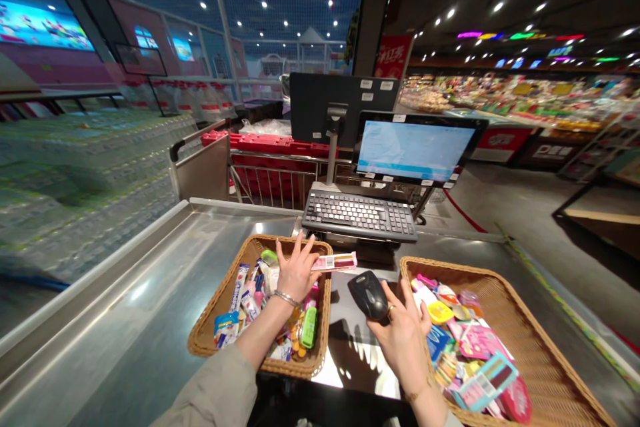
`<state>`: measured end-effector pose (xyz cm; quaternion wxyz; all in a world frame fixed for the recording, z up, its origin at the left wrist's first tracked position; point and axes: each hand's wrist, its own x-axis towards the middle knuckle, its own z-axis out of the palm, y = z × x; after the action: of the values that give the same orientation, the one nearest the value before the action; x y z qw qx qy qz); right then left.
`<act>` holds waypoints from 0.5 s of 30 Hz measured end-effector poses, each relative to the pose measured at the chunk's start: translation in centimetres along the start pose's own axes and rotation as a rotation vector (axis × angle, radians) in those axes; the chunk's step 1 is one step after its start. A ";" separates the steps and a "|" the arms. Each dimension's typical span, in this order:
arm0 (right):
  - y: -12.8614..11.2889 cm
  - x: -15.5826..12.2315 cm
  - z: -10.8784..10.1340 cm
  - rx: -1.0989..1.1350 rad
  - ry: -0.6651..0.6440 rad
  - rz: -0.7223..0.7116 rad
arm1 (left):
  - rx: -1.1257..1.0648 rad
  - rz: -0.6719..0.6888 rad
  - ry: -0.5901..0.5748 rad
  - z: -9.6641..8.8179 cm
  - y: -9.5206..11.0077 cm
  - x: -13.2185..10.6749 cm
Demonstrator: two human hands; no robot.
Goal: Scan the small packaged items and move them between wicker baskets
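Black plastic handheld scanner: right hand is gripping it, to the near right of a slim pink-and-white packet. Left hand is pinching that packet over the left brown wicker basket, apparently keeping its barcode uncovered.

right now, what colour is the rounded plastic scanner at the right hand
The rounded plastic scanner is black, shown in the head view.

Made out an apparent white "D" on the dark counter front, white characters (too blurred to read) on the red banner
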<state>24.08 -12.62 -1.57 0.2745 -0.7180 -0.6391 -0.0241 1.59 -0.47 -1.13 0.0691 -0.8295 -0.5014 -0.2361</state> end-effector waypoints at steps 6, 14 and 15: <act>0.2 0.0 0.0 -0.004 -0.007 0.003 | -0.008 0.016 0.012 0.8 1.4 0.4; 0.4 -0.1 -0.1 -0.025 -0.005 -0.023 | -0.001 0.055 0.007 1.4 2.1 0.7; 0.4 -0.1 -0.1 -0.022 -0.005 -0.023 | 0.001 0.058 0.003 1.5 2.2 0.7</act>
<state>24.50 -12.78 -1.64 0.2646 -0.7139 -0.6476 -0.0325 4.21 -0.45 -1.81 0.0768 -0.8433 -0.4772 -0.2350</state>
